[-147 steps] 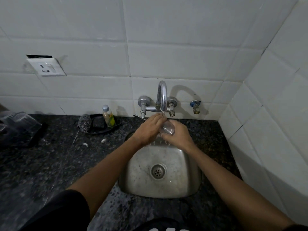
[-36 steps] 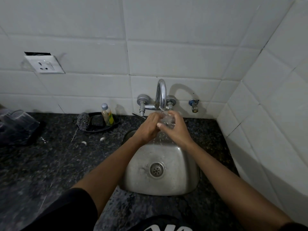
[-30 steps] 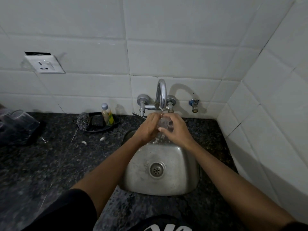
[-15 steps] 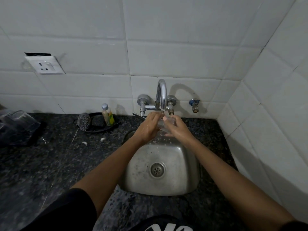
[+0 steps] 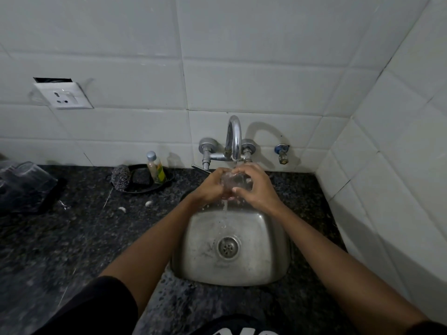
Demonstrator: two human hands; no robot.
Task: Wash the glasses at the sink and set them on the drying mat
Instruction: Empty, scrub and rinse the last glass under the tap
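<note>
Fingers (image 5: 242, 168) of both hands now wrap the glass (image 5: 233, 183) again, left hand (image 5: 210, 187) and right hand (image 5: 260, 187) closed round it under the tap (image 5: 234, 139); half a second back the right was looser. Rinse ongoing, I'd say. Left of tap: washed glasses (image 5: 21, 180) on dark granite counter (image 5: 72, 238), scrubber (image 5: 121, 181); below it, steel sink (image 5: 266, 238); white tiled corner right.

Glass (image 5: 234, 183) mostly covered by left hand (image 5: 210, 186) and right hand (image 5: 257, 187); only a clear patch shows between the fingers, so rim and base orientation cannot be read. Upturned glasses (image 5: 23, 176) at far left are cut by the frame edge and dim; their count is unclear. Label on the small bottle (image 5: 156, 168) is too small to read.
</note>
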